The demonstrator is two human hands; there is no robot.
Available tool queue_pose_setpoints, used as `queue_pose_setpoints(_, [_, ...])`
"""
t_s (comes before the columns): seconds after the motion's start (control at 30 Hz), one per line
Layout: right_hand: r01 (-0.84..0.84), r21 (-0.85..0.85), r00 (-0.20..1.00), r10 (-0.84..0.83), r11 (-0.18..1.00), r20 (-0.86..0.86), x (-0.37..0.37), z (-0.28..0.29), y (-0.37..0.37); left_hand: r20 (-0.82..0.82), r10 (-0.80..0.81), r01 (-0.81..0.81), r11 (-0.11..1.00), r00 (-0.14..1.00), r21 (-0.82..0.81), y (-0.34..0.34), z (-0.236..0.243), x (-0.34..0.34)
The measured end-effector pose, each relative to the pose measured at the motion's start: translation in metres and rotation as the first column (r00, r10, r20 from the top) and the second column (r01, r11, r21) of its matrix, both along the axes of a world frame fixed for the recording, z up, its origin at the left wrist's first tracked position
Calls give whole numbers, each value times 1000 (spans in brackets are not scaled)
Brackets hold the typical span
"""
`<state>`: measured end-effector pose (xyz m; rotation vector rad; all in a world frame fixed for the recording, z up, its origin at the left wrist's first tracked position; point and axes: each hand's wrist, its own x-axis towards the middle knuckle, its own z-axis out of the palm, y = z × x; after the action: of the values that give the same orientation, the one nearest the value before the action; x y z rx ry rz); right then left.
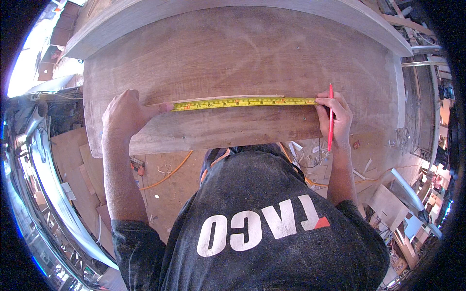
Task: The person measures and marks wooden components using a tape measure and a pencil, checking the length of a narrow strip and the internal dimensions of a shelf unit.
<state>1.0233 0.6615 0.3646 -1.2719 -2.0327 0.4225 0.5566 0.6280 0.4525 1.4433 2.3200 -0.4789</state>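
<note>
A yellow tape measure (242,102) is stretched from side to side above the wooden board (233,53). My left hand (127,110) is closed at the tape's left end, thumb laid along the blade; the tape's case is not visible. Thumb and fingers of my right hand (336,114) pinch the right end of the blade. That same hand also holds a slim red pen or pencil (331,121), its tip pointing away from me. Just beyond the blade, along its far edge, shows a thin pale wooden strip (262,96).
A raised wooden edge (233,4) curves along the board's far side. On the floor below lie an orange cord (170,172), a red-and-black tool (139,167) and scattered scraps. Wood offcuts (388,203) and a pale tube (410,191) lie at the right.
</note>
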Motion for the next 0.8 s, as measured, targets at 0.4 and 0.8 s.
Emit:
queue_pose_setpoints(0.4, [-14, -6, 1000, 14, 1000, -9, 1, 0, 0, -17, -41, 42, 994, 999, 96, -5, -7, -3])
queue_pose_setpoints(0.8, [-11, -1, 1000, 11, 1000, -18, -1, 0, 0, -29, -46, 48, 995, 999, 86, -4, -7, -3])
